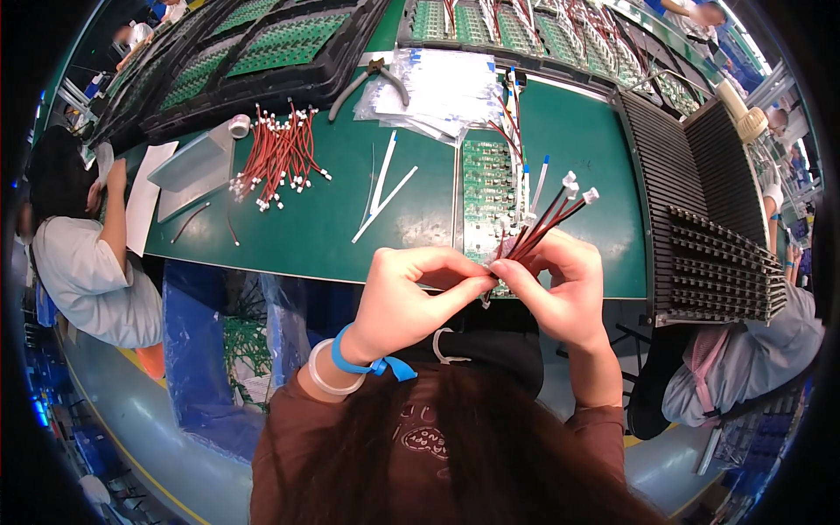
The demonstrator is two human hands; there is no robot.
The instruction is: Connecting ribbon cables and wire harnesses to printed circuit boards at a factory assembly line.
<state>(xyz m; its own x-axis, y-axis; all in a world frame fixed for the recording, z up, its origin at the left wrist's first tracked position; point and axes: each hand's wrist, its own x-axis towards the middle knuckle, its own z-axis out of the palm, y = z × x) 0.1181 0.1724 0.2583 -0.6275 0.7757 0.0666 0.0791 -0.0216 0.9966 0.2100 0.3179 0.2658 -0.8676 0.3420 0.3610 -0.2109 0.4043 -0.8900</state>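
Note:
A small bunch of red and black connector cables with white plugs points up and to the right out of my right hand. My right thumb and fingers are closed around the bunch. My left hand, with a blue band at the wrist, is pinched against the lower end of the same bunch; its fingertips meet the right thumb. Just beyond my hands lies a green circuit board panel, its near end partly hidden by them. White flat strips and a few wires run along the panel's right side.
On the left lie a pile of red cables, a clear angled holder and white strips. Pliers rest beside plastic bags. Black trays of boards stand behind; a black slotted rack is right. Co-workers sit on both sides.

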